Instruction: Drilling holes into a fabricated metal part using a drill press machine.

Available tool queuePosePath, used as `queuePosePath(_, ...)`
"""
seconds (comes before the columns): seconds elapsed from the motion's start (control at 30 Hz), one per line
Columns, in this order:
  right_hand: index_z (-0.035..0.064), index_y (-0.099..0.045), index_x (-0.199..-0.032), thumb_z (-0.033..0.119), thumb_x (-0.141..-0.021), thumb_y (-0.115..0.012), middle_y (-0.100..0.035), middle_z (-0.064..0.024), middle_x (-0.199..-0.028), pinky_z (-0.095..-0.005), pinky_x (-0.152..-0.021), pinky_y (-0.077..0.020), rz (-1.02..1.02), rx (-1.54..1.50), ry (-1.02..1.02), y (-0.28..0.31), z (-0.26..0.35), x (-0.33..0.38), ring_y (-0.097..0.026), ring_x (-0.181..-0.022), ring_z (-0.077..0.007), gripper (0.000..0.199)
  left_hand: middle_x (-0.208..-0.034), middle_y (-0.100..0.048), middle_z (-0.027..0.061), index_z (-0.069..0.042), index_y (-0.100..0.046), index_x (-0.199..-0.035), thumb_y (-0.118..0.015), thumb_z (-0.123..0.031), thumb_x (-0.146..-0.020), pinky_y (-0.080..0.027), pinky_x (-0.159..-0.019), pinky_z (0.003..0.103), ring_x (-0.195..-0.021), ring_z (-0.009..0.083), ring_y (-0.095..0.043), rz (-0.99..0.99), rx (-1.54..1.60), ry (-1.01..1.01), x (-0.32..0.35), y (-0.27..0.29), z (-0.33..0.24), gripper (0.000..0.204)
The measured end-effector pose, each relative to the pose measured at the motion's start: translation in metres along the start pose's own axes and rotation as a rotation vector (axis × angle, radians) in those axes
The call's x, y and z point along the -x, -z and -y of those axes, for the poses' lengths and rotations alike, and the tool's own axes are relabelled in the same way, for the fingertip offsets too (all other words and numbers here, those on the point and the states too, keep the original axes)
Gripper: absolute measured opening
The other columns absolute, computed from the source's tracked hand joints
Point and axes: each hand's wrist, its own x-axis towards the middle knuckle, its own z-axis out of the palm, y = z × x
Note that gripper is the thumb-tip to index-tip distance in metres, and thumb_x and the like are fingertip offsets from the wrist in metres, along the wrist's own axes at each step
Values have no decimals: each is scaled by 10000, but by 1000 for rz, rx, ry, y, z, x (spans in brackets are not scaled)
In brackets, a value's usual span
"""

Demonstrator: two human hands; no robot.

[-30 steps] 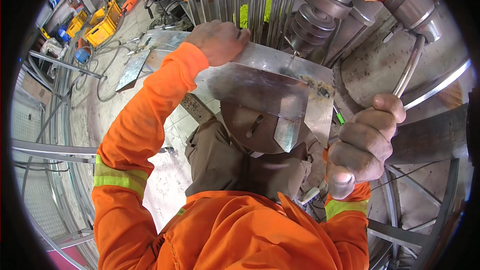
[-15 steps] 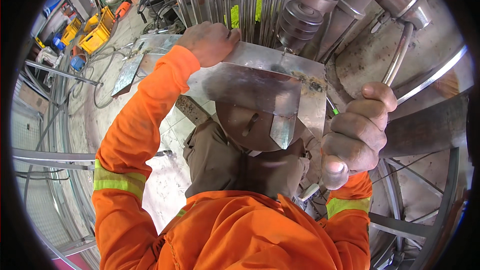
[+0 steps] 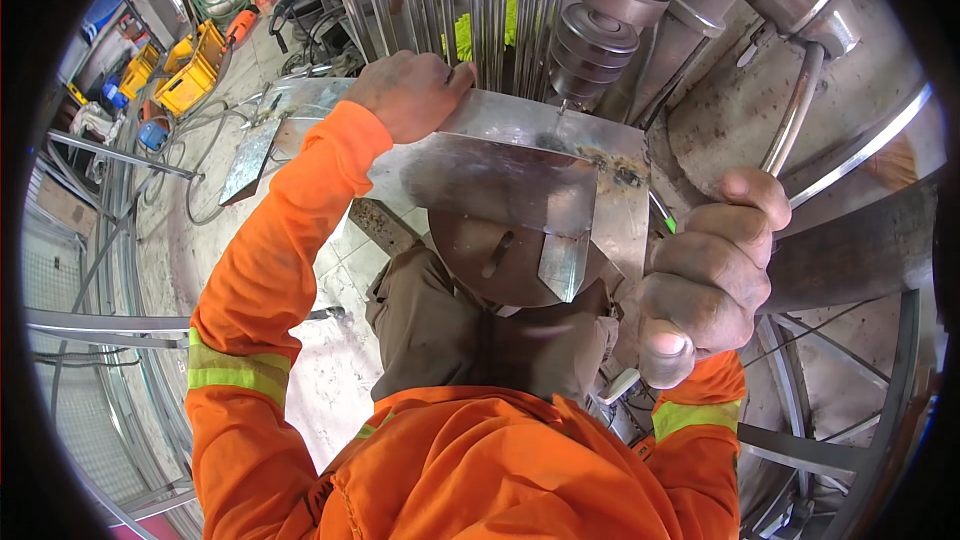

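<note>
My left hand (image 3: 410, 95) grips the far left edge of a bent, shiny sheet-metal piece (image 3: 520, 180) that lies on the round table of a drill press. The grey drill chuck (image 3: 592, 45) hangs just above the sheet's far right part. My right hand (image 3: 705, 280) is closed around the press's metal feed lever (image 3: 795, 120), thumb pointing down. Both sleeves are orange with yellow reflective bands.
The round brown press table (image 3: 500, 260) sits under the sheet. Shiny metal rods (image 3: 440, 0) stand behind it. Yellow crates (image 3: 185, 80), cables and hoses lie on the floor at the upper left. A metal frame (image 3: 100, 325) runs along the left.
The view has shifted, so the sheet and press sit closer. My right hand has come down with the lever. My left hand keeps its hold on the sheet's edge.
</note>
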Motion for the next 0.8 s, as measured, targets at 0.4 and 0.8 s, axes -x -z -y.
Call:
queuePosePath(0.4, 147, -527, -646, 334, -808, -598, -513, 17, -631, -446, -848, -449, 14, 2, 5, -1, -2, 4, -504, -648, -185, 258, -862, -678, 313, 34, -699, -802, -400, -453, -1034, -506, -878, 550, -888, 503, -651, 19, -21, 21, 3, 3, -1, 616)
queuePosePath(0.8, 148, -525, -627, 334, -795, -600, -517, 15, -636, -444, -854, -450, 10, 3, 13, -2, -5, 5, -506, -650, -183, 261, -859, -683, 276, -33, -715, -915, -372, -433, -1047, -511, -854, 554, -886, 497, -652, 10, -69, -28, 5, 7, -3, 543)
